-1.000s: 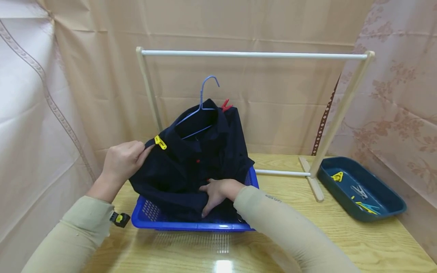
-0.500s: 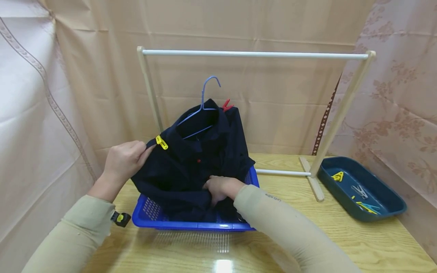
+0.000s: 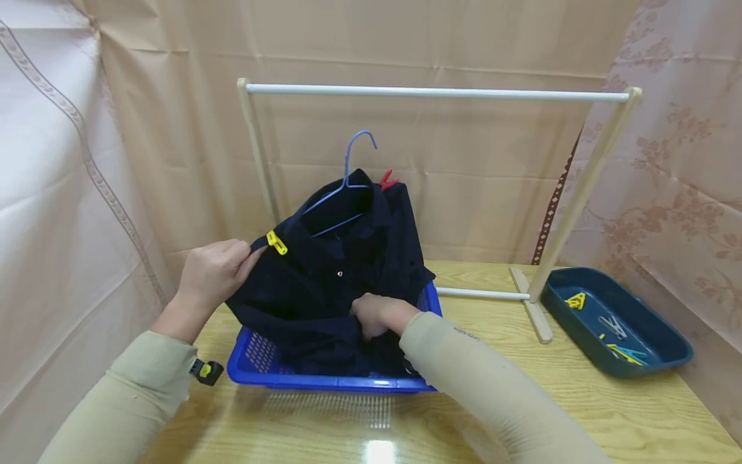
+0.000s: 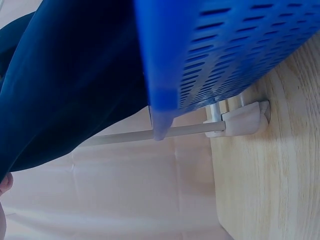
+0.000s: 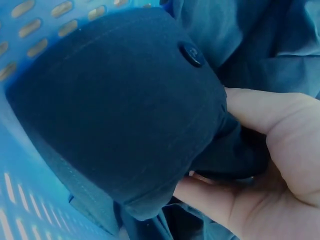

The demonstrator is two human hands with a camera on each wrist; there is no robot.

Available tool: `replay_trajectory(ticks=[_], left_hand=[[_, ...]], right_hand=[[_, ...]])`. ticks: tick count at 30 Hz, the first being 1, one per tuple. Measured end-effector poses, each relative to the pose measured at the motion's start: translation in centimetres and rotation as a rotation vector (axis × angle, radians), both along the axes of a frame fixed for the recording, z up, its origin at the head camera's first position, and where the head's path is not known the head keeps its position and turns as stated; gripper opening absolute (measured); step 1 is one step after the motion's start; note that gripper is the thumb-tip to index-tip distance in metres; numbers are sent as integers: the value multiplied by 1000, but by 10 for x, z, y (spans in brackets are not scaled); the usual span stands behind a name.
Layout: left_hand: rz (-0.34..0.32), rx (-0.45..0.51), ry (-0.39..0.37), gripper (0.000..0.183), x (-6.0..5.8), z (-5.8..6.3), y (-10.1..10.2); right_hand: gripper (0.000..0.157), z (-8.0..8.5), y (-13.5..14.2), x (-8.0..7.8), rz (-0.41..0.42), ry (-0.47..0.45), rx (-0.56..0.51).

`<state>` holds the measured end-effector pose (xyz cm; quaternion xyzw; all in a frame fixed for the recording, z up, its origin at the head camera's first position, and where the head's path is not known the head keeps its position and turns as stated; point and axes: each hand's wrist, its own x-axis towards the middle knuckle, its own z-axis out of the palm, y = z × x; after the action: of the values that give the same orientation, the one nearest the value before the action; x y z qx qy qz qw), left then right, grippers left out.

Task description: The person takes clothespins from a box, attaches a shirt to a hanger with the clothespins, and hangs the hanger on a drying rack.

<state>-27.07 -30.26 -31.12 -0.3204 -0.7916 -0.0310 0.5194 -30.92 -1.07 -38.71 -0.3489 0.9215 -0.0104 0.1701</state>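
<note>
A dark navy shirt (image 3: 301, 283) lies in and over a blue basket (image 3: 330, 383), with a blue wire hanger (image 3: 347, 164) inside its collar. My left hand (image 3: 214, 274) grips the shirt at the shoulder, beside a yellow clothespin (image 3: 277, 243) clipped there. On the other shoulder sits a red clothespin (image 3: 388, 180). My right hand (image 3: 377, 314) is down in the shirt's front, its fingertips hidden from the head view. In the right wrist view its thumb and fingers pinch dark cloth beside a cuff (image 5: 120, 100) with a button (image 5: 191, 54).
Behind the basket stands a rack with a white top bar (image 3: 440, 92) and wooden posts (image 3: 585, 193). A dark teal tray (image 3: 655, 322) at the right holds several clothespins. Cloth curtains (image 3: 440, 38) enclose the wooden table (image 3: 278, 432).
My right hand was spread over the shirt; its fingers have since drawn together on the cloth. The left hand keeps its grip, and the view has shifted slightly.
</note>
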Motion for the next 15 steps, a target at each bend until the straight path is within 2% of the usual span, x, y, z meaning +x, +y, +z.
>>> replay_trajectory(ticks=[15], left_hand=[[-1,0,6,42,1,0,0]], right_hand=[[20,10,3,-7,56,53,-92]])
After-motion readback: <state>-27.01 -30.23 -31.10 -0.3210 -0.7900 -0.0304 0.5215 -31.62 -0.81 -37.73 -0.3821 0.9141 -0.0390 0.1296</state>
